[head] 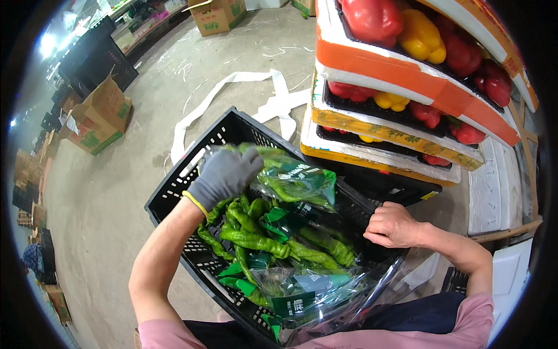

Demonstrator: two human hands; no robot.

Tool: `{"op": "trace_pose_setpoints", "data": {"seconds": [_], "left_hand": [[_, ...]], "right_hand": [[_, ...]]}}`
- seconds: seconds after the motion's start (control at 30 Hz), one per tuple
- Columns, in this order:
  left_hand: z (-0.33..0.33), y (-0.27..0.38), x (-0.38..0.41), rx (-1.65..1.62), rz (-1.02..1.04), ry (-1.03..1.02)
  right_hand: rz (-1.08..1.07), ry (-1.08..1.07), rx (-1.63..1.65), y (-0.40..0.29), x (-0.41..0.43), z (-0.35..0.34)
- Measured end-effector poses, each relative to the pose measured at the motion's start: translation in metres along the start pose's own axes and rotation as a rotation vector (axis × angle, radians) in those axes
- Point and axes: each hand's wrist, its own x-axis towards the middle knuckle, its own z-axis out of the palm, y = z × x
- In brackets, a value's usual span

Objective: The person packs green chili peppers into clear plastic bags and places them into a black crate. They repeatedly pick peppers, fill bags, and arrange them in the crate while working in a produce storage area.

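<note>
A black perforated plastic crate (205, 283) stands before me, tilted across the view. Inside lie loose long green peppers (253, 240) and clear printed plastic bags (305, 288), some with peppers in them. My left hand (226, 174), in a grey glove with a yellow cuff, grips the end of a clear bag of green peppers (287, 174) near the crate's far left side. Its fingertips are partly hidden by the bag. My bare right hand (390, 224) is curled over the crate's right rim, its fingers bent down on the edge.
Foam boxes of red and yellow bell peppers (409, 70) are stacked at the upper right, on a black crate (392, 187). White strapping (218, 91) lies on the concrete floor. An open cardboard box (98, 115) stands at the left, another box (216, 17) farther back.
</note>
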Motion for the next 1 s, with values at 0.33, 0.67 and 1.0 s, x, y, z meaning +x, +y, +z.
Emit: {"op": "trace_pose_setpoints", "data": {"seconds": [0.33, 0.67, 1.0], "left_hand": [[0.088, 0.039, -0.058, 0.027, -0.041, -0.317], [-0.010, 0.073, -0.096, -0.394, -0.346, -0.368], [-0.018, 0.098, -0.117, -0.498, -0.319, -0.526]], "right_hand": [[0.010, 0.011, -0.040, -0.005, 0.009, 0.006], [0.069, -0.564, 0.609, -0.036, -0.007, -0.009], [0.080, -0.591, 0.696, -0.055, -0.032, 0.042]]}}
